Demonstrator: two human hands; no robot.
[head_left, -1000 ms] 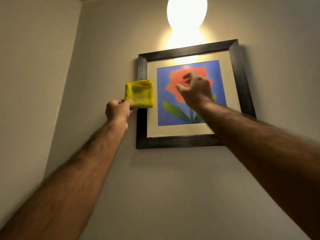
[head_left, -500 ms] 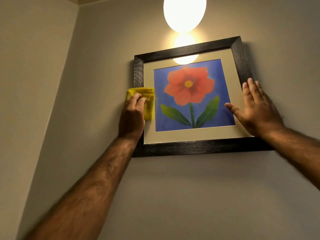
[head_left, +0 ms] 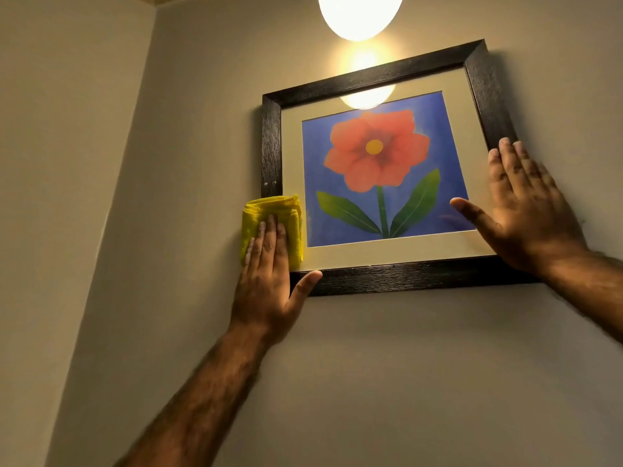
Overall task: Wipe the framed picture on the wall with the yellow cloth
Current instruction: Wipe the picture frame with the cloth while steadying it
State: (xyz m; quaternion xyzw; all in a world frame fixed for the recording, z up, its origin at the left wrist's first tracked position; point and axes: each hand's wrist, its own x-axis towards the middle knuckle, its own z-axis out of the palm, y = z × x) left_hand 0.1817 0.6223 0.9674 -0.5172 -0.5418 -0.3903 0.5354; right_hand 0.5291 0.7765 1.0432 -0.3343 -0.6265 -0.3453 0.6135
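The left hand (head_left: pixel 266 284) lies flat with its fingers straight, pressing the folded yellow cloth (head_left: pixel 269 220) against the lower left corner of the framed picture (head_left: pixel 381 278); its thumb touches the bottom rail. The right hand (head_left: pixel 526 210) is spread open, palm on the frame's lower right side. Above both hands glows a round lamp (head_left: pixel 360 13) on the wall (head_left: pixel 404 382).

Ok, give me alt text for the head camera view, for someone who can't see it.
A left hand presses a folded yellow cloth flat on the lower left of a dark-framed flower picture, while the right hand lies open on its right edge. A glowing lamp hangs above.
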